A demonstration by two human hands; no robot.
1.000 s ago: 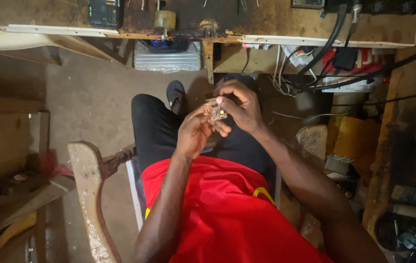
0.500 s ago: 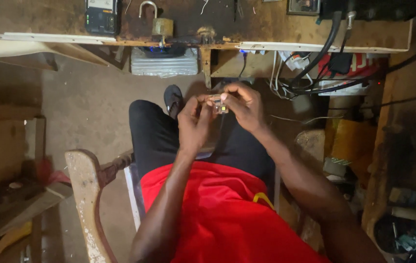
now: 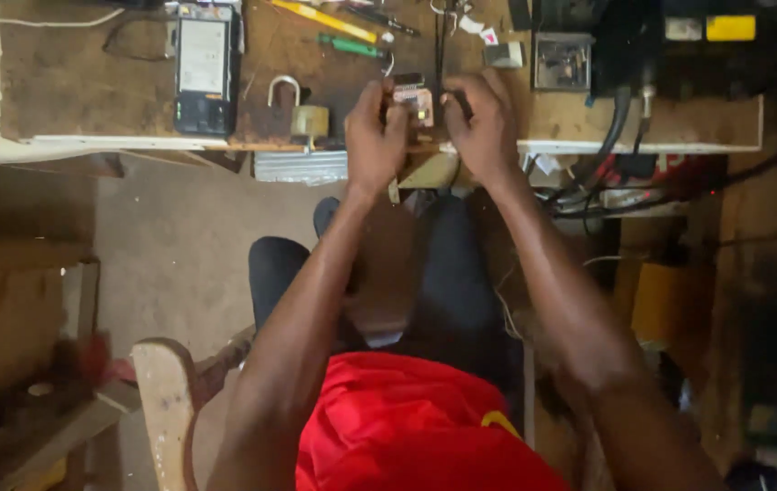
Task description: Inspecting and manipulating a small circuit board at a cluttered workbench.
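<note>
Both of my hands hold a small pinkish electronic part (image 3: pixel 414 98) above the front edge of a worn wooden workbench (image 3: pixel 89 91). My left hand (image 3: pixel 376 136) grips its left side, fingers curled. On the part's right side is my right hand (image 3: pixel 484 127), fingers closed on it. Much of the part is hidden by my fingers. A brass padlock (image 3: pixel 305 116) with its shackle up lies just left of my left hand.
On the bench lie a dark phone-like device (image 3: pixel 207 64), a yellow tool (image 3: pixel 323 18), a green-handled tool (image 3: pixel 350 45) and a grey box (image 3: pixel 561 60). Black cables (image 3: pixel 620 127) hang off the right end. A wooden stool (image 3: pixel 163 400) stands beside my left leg.
Both hands have risen from above my lap to the bench edge, carrying the small part. The view has tilted up, showing more of the bench top.
</note>
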